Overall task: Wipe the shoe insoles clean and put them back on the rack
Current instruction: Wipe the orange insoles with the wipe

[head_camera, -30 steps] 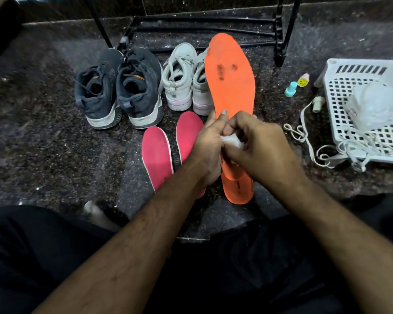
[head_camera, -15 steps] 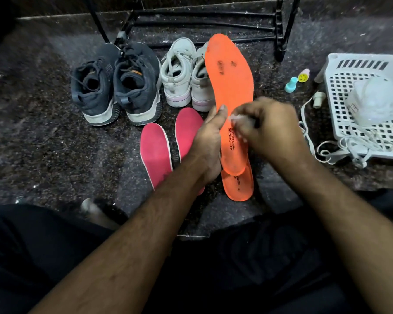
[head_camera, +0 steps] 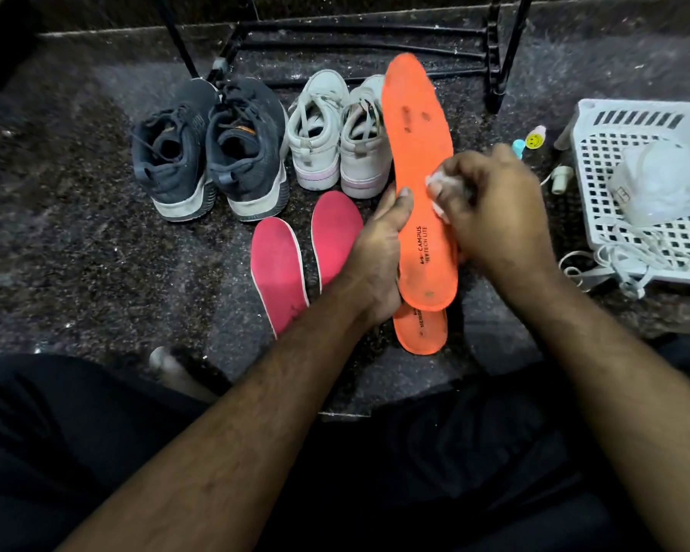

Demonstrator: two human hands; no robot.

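Observation:
A long orange insole (head_camera: pixel 417 149) is held up lengthwise above the floor, with my left hand (head_camera: pixel 379 253) gripping its left edge near the heel. My right hand (head_camera: pixel 490 209) presses a small white wipe (head_camera: pixel 435 183) against the middle of that insole. A second orange insole (head_camera: pixel 421 332) lies on the floor beneath it, mostly hidden. Two pink insoles (head_camera: pixel 277 268) lie side by side on the floor to the left. The black metal shoe rack (head_camera: pixel 359 31) stands at the back.
A pair of dark grey sneakers (head_camera: pixel 208 149) and a pair of white sneakers (head_camera: pixel 335 133) stand in front of the rack. A white plastic basket (head_camera: pixel 598 161) with a cable and a clear bag sits at the right. Small bottles (head_camera: pixel 528 141) lie beside it.
My right hand has slid the wipe up the orange insole and out to the right, uncovering the printed heel area. My left hand keeps its hold.

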